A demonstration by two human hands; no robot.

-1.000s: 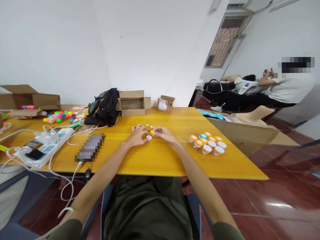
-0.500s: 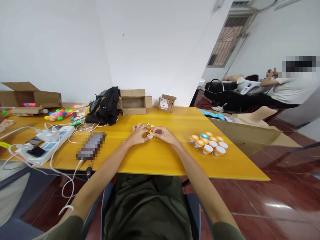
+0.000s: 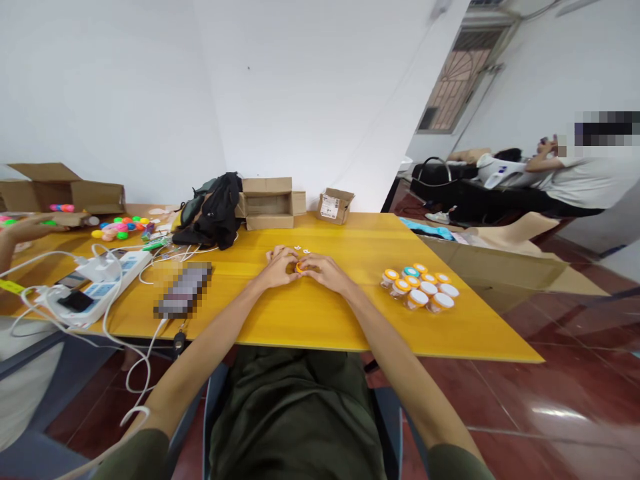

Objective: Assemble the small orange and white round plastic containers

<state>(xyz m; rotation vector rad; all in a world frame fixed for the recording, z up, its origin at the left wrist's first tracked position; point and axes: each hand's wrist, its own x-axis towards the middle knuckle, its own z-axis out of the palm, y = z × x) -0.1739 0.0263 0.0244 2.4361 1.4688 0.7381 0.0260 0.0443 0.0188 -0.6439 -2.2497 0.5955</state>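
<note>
Both my hands meet at the middle of the yellow table [image 3: 310, 320]. My left hand [image 3: 278, 267] and my right hand [image 3: 324, 270] are closed together around a small orange-lidded jar [image 3: 299, 267], which shows only as a sliver between the fingers. Two tiny white pieces [image 3: 302, 250] lie on the table just beyond my fingers. A cluster of several small jars with orange, white and teal lids [image 3: 419, 288] stands to the right of my right hand.
A phone [image 3: 183, 289] and a white power strip with cables [image 3: 95, 283] lie at the left. A black bag [image 3: 213, 210], open cardboard boxes [image 3: 267, 203] and colourful balls [image 3: 117, 228] line the back. Another person's hand [image 3: 27, 227] reaches in far left; people sit at the right.
My hands have closed in together; the white lid seen between them earlier is now hidden by my fingers. Another person's hand has come into view at the far left.
</note>
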